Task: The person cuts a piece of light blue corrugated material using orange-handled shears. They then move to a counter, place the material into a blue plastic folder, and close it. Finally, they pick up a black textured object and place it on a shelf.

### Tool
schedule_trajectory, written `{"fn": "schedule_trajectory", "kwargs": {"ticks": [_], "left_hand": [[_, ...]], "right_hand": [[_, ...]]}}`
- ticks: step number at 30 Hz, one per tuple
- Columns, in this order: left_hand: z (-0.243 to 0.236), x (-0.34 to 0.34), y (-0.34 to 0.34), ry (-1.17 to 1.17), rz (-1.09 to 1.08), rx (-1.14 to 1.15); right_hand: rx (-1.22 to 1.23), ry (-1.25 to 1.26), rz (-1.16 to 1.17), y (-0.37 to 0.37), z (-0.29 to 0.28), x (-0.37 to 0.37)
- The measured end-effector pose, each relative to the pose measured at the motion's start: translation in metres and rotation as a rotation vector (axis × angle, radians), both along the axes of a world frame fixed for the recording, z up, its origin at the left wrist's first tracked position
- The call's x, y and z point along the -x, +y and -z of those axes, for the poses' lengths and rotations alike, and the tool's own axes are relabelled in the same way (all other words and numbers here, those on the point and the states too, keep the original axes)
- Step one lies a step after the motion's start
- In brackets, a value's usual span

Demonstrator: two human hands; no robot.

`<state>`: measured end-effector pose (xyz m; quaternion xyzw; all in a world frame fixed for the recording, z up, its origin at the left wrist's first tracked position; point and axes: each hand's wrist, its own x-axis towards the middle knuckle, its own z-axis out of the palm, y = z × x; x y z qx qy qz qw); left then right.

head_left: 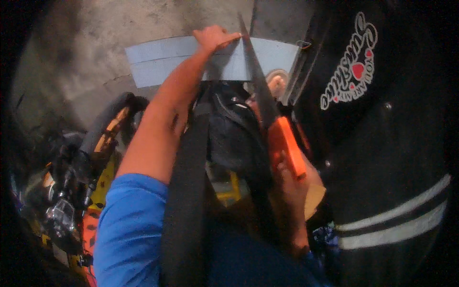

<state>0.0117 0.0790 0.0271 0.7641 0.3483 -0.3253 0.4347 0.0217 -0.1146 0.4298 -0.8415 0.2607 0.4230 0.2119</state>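
Note:
A light blue-grey flat panel (162, 57) lies crosswise ahead of me, with a dark line along its length. My left hand (213, 38) grips its far edge, the thumb stretched right toward a saw blade; the other fingers are mostly hidden over the edge. In my right hand (291, 182) is a handsaw (285, 143), held by its bright orange handle. Its long dark blade (258, 71) points away from me and crosses the panel to the right of my left hand, the tip reaching past the far edge. I cannot tell whether the teeth have cut in.
Black bag-like material (234, 129) sits below the panel, and a wide black strap (186, 201) hangs in front of me. Tools and yellow and orange gear (91, 210) crowd the left. A black surface (382, 158) with a sticker and white stripes stands close on the right.

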Motion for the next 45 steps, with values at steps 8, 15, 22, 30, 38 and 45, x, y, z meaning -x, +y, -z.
{"fn": "schedule_trajectory", "kwargs": {"ticks": [8,15,22,30,38,45], "left_hand": [[0.008,0.002,-0.009,-0.029,-0.030,-0.099],[0.008,0.003,-0.008,0.032,0.015,-0.121],[0.005,0.003,-0.010,0.017,-0.018,-0.121],[0.002,0.002,-0.010,0.007,-0.027,-0.114],[0.004,0.004,-0.011,-0.019,-0.030,-0.119],[0.004,0.005,-0.008,-0.021,-0.048,-0.115]], "right_hand": [[-0.107,-0.061,-0.315,-0.035,0.005,0.005],[-0.068,-0.084,-0.437,-0.028,-0.006,0.006],[-0.386,-0.196,-0.262,-0.064,0.103,0.010],[-0.472,-0.261,-0.225,-0.013,0.156,-0.014],[-0.335,-0.293,-0.397,-0.015,0.149,-0.007],[-0.137,-0.103,-0.174,-0.038,0.076,0.020]]}}
